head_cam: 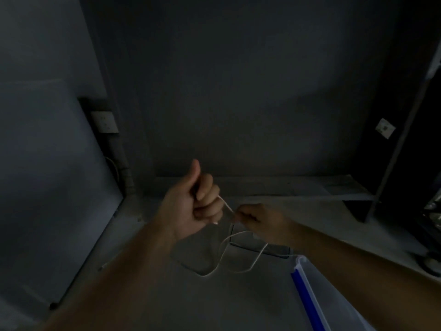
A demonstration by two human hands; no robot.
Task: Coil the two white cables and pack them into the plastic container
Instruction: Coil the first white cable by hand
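The scene is dim. My left hand [194,204] is a fist with the thumb up, closed around one end of a thin white cable [220,259]. The cable runs from the fist to my right hand [260,222], which pinches it just to the right. Below both hands the cable hangs in loose loops down to the grey floor. A clear plastic container [310,290] with a blue strip on its rim sits at the lower right, partly under my right forearm. Only one white cable is visible.
A dark wall rises ahead, with a white wall socket [105,121] at the left and another [384,128] at the right. A pale panel leans at the left. A dark shelf frame [405,130] stands at the right. A dark-edged flat object [260,249] lies under my right hand.
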